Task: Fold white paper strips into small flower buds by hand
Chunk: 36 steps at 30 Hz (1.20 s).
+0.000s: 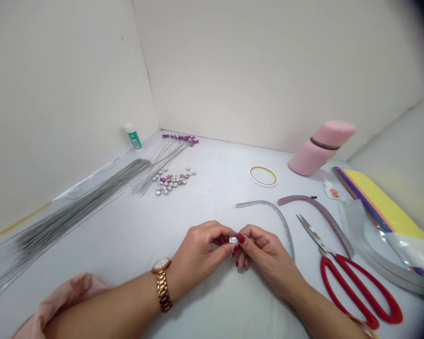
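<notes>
Between the fingertips of both hands is a small silver folded paper star (233, 240), partly covered by the fingers. My left hand (207, 245) pinches it from the left, a gold watch on that wrist. My right hand (259, 249) closes on it from the right with thumb and forefinger. Beyond the left hand lies a loose pile of silver, pink and purple stars (171, 184). Close behind the right hand curves a silvery paper strip (281, 216), and a mauve strip (321, 209) bends next to it.
Red-handled scissors (339, 263) lie at the right, near yellow and coloured sheets (385, 197). Farther back are a tape roll (263, 176) and a pink bottle (318, 148). Long grey wires (88, 200) spread leftward, with purple-tipped stems (180, 139) and a glue stick (133, 136) behind.
</notes>
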Tool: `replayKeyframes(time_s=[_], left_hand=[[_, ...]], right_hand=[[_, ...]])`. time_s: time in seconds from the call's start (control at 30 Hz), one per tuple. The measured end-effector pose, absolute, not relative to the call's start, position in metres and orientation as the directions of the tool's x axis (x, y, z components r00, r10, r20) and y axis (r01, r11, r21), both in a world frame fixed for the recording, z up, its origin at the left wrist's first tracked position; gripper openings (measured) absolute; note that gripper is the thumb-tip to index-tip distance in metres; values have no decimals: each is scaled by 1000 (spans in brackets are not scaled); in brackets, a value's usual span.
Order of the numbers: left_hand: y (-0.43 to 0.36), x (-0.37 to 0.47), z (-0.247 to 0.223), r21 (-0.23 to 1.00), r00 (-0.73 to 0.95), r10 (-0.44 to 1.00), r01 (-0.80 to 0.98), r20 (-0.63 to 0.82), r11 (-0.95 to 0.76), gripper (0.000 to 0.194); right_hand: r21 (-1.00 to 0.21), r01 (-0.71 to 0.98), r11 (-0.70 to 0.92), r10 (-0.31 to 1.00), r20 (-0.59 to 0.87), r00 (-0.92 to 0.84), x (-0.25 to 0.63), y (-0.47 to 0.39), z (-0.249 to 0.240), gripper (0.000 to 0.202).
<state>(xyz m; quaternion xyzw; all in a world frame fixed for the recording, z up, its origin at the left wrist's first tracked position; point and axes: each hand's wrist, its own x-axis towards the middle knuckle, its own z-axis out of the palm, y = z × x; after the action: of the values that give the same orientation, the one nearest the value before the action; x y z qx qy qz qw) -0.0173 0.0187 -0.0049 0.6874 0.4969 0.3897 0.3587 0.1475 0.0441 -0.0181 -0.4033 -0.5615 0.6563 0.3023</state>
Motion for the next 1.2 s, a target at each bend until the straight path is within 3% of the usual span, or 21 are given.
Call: replayKeyframes(time_s=[0.2, 0.37, 0.43, 0.6, 0.7, 0.8, 0.9, 1.2], left_hand=[[18, -16, -8, 891, 201, 961, 375, 189, -254, 12], [18, -15, -10, 984, 144, 989, 169, 36, -60, 17], [18, -15, -9, 984, 170, 985, 177, -1, -30, 17], [17, -17, -5, 918, 188, 975, 355, 114, -176, 17], [16, -17, -4, 848, 228, 950, 441, 211, -294, 17], [14, -17, -5, 768, 329, 902, 488, 278, -415, 21], [12, -16, -5, 745, 360, 882, 486, 305, -456, 22], [15, -13, -1, 921, 222, 965, 327, 143, -211, 19]], right_hand=[[-977, 58, -203, 838, -204, -506, 147, 44, -17, 24], [-980, 32, -199, 872, -192, -451, 145, 44, -16, 22], [-982, 38, -187, 877, -185, -443, 144, 44, -16, 21], [-981, 57, -186, 872, -192, -451, 144, 43, -16, 25], [-969, 81, -233, 820, -241, -519, 144, 40, -15, 37], [-959, 141, -247, 761, -282, -584, 143, 36, -14, 46], [-963, 160, -218, 768, -270, -580, 142, 34, -13, 42], [-964, 168, -205, 758, -265, -596, 143, 36, -13, 39]])
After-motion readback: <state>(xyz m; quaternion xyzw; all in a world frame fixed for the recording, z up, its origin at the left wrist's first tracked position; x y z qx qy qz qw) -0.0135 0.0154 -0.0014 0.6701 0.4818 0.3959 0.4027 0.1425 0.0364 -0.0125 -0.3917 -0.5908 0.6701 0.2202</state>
